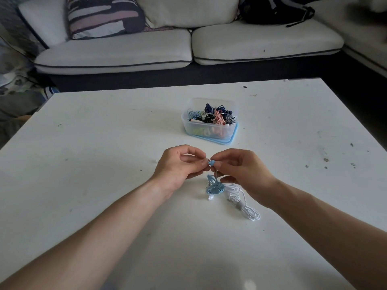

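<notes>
White table (pixel 94 174) w/ blue earphones (pixel 215 187), white earphones (pixel 247 208), cable tub (pixel 209 131) on blue lid (pixel 230 141).

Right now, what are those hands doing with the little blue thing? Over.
Left hand and right hand pinch blue earbud. Its cord bundle hangs to table. White earphones beside it; nothing blocking.

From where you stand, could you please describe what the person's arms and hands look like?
The left forearm and right forearm are bare, with no sleeve in view. The left hand and right hand wear no gloves, ring, watch or bracelet.
</notes>
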Action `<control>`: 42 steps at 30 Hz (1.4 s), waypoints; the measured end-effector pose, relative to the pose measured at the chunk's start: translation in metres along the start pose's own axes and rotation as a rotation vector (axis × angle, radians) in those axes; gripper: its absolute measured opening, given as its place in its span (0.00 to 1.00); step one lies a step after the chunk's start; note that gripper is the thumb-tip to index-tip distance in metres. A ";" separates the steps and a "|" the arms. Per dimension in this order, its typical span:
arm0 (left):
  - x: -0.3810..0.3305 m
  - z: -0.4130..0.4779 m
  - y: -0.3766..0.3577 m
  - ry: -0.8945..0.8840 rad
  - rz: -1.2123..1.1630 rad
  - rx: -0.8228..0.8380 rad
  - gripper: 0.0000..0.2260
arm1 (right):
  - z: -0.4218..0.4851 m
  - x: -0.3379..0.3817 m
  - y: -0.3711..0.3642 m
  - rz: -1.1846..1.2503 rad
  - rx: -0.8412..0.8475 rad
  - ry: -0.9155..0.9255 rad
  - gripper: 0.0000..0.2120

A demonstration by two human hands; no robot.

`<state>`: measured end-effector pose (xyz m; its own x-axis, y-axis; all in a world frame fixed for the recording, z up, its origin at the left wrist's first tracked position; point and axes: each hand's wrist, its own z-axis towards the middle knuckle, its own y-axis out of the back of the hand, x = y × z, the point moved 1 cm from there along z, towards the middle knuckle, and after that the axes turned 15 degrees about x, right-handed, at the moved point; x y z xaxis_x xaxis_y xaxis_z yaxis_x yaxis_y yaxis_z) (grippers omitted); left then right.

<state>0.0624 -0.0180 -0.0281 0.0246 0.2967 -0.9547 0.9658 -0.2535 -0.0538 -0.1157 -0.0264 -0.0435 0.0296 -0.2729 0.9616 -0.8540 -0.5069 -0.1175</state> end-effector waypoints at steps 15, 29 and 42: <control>0.000 0.000 -0.001 0.017 -0.032 0.028 0.06 | 0.000 0.002 0.002 -0.009 -0.045 -0.029 0.04; -0.001 0.000 0.005 0.029 0.041 0.109 0.05 | -0.001 0.003 0.004 -0.064 -0.033 -0.022 0.04; 0.002 0.002 0.005 0.075 -0.101 0.200 0.07 | 0.000 0.002 0.006 -0.078 0.028 0.010 0.04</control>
<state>0.0669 -0.0206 -0.0310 -0.0436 0.3955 -0.9174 0.8943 -0.3939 -0.2123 -0.1211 -0.0297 -0.0424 0.0901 -0.2240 0.9704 -0.8341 -0.5493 -0.0493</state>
